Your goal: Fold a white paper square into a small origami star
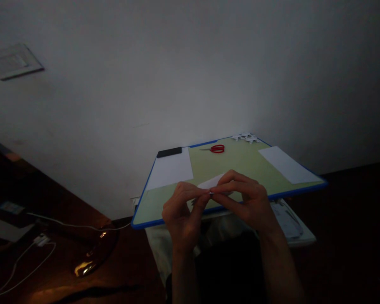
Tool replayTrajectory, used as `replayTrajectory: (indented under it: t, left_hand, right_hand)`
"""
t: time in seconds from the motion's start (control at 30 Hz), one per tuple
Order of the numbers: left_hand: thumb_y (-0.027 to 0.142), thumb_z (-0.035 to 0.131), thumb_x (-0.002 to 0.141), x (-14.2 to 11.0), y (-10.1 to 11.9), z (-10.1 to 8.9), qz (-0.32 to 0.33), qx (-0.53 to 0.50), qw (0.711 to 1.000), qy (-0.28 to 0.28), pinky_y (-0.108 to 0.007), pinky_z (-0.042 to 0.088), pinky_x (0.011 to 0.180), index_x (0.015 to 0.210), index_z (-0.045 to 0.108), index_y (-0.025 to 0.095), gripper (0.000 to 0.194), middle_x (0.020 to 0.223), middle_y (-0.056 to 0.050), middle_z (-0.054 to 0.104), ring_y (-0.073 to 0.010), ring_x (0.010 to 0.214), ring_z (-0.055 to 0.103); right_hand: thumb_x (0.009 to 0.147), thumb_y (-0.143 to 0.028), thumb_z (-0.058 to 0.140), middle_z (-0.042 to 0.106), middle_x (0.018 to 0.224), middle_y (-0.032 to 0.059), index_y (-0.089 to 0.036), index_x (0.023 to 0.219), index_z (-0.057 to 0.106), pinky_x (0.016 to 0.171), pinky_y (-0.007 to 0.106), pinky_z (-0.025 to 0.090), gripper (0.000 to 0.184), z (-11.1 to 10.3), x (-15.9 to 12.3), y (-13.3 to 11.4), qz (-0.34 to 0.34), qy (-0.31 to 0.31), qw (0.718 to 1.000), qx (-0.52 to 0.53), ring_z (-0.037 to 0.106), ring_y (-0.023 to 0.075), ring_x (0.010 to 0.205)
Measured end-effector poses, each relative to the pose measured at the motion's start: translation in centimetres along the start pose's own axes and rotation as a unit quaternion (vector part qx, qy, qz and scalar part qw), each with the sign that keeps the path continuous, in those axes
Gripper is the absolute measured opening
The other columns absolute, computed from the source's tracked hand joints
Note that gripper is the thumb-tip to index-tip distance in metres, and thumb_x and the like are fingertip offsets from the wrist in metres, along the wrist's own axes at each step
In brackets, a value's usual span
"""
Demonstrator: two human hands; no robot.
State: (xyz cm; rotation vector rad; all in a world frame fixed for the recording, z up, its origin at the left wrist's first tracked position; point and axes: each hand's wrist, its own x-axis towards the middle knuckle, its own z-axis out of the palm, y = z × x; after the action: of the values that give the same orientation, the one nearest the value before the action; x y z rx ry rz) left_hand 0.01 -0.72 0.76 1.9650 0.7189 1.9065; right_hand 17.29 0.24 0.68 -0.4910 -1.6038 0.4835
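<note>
Both my hands meet over the front part of a pale green board, pinching a folded piece of white paper (211,181) between them. My left hand (185,207) closes thumb and forefinger on its left side. My right hand (245,196) grips the other side, its fingertips almost touching the left ones. Part of the paper rises behind my fingers, and the pinched fold is largely hidden. Beyond my hands lies a pair of scissors (217,148) with red handles, blades pointing left.
The board (234,162) has a blue rim and stands against a wall. White sheets lie left (171,171) and right (288,164). A dark flat object (169,152) rests at the back left, several folded paper pieces (247,137) at the back right. A cable (82,226) runs left.
</note>
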Motion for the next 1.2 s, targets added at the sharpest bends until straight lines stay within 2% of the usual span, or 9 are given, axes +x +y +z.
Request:
replayTrajectory:
  t: [0.17, 0.43, 0.67, 0.8, 0.93, 1.0, 1.07, 1.2]
  left_hand:
    - [0.0, 0.078, 0.086, 0.2, 0.1, -0.1, 0.021, -0.008, 1.0, -0.008, -0.034, 0.05, 0.073, 0.096, 0.08, 0.024, 0.026, 0.084, 0.001, 0.076, -0.0164, 0.079, 0.065]
    - [0.003, 0.079, 0.086, 0.0, 0.1, -0.6, 0.024, -0.016, 1.0, 0.012, -0.034, 0.05, 0.071, 0.096, 0.082, 0.024, 0.024, 0.081, 0.0, 0.075, -0.0171, 0.077, 0.064]
    - [0.002, 0.079, 0.085, 0.2, 0.0, -0.7, 0.026, -0.016, 0.999, 0.024, -0.034, 0.049, 0.072, 0.096, 0.083, 0.025, 0.026, 0.08, 0.0, 0.074, -0.0166, 0.076, 0.063]
    - [0.008, 0.08, 0.087, 0.3, 0.0, -1.1, 0.009, -0.032, 0.997, 0.072, -0.03, 0.049, 0.069, 0.095, 0.084, 0.026, 0.02, 0.08, 0.0, 0.074, -0.0156, 0.076, 0.063]
    - [0.013, 0.082, 0.087, 0.4, 0.1, -1.7, -0.007, -0.009, 0.993, 0.116, -0.028, 0.05, 0.067, 0.093, 0.084, 0.027, 0.015, 0.08, 0.001, 0.075, -0.0149, 0.076, 0.065]
    - [0.012, 0.082, 0.086, 0.3, 0.2, -1.8, -0.011, 0.014, 0.993, 0.113, -0.028, 0.05, 0.067, 0.091, 0.083, 0.026, 0.015, 0.08, 0.001, 0.075, -0.0149, 0.076, 0.065]
    - [0.011, 0.081, 0.087, 0.3, 0.2, -1.6, -0.014, 0.021, 0.996, 0.09, -0.028, 0.05, 0.068, 0.091, 0.082, 0.025, 0.015, 0.081, 0.001, 0.074, -0.0152, 0.076, 0.065]
    - [0.007, 0.078, 0.089, 0.3, 0.4, -1.2, -0.016, 0.02, 0.999, 0.031, -0.029, 0.049, 0.067, 0.093, 0.08, 0.024, 0.018, 0.081, 0.001, 0.072, -0.0146, 0.074, 0.063]
  right_hand:
    - [0.091, -0.012, 0.08, 0.071, 0.09, -0.0001, -0.026, 0.099, 0.081, 0.074, 0.031, 0.054, 0.015, 0.1, 0.0, -0.2, 0.004, 0.001, 1.0, 0.003, 0.068, 0.0154, 0.084]
    - [0.09, -0.012, 0.082, 0.07, 0.086, 0.0003, -0.024, 0.101, 0.082, 0.07, 0.03, 0.052, 0.016, -0.6, 0.0, 0.2, -0.04, -0.013, 0.999, -0.019, 0.065, 0.015, 0.08]
    - [0.09, -0.012, 0.081, 0.069, 0.085, -0.0002, -0.025, 0.1, 0.082, 0.069, 0.031, 0.05, 0.017, -2.0, -0.3, 0.5, -0.019, -0.015, 0.999, -0.023, 0.065, 0.0152, 0.078]
    - [0.092, -0.012, 0.078, 0.069, 0.086, -0.0003, -0.026, 0.098, 0.079, 0.071, 0.033, 0.05, 0.015, -2.9, -0.4, 0.8, -0.013, -0.011, 0.999, -0.032, 0.065, 0.0162, 0.079]
    - [0.094, -0.015, 0.076, 0.071, 0.088, 0.0007, -0.026, 0.093, 0.076, 0.076, 0.035, 0.05, 0.011, -3.6, -0.4, 1.5, 0.005, 0.041, 0.997, -0.064, 0.065, 0.0184, 0.084]
    - [0.094, -0.017, 0.076, 0.07, 0.089, 0.0011, -0.027, 0.094, 0.076, 0.078, 0.036, 0.051, 0.011, -3.5, -0.5, 1.6, 0.001, 0.067, 0.996, -0.062, 0.065, 0.0198, 0.086]
    - [0.094, -0.018, 0.076, 0.07, 0.093, 0.0021, -0.029, 0.099, 0.077, 0.081, 0.037, 0.052, 0.012, -3.0, -0.4, 1.3, -0.001, 0.065, 0.996, -0.059, 0.066, 0.0211, 0.09]
    - [0.092, -0.021, 0.08, 0.072, 0.107, 0.0045, -0.029, 0.119, 0.076, 0.086, 0.038, 0.055, 0.029, -1.5, -0.1, 0.0, -0.016, -0.01, 0.997, -0.076, 0.068, 0.0224, 0.101]
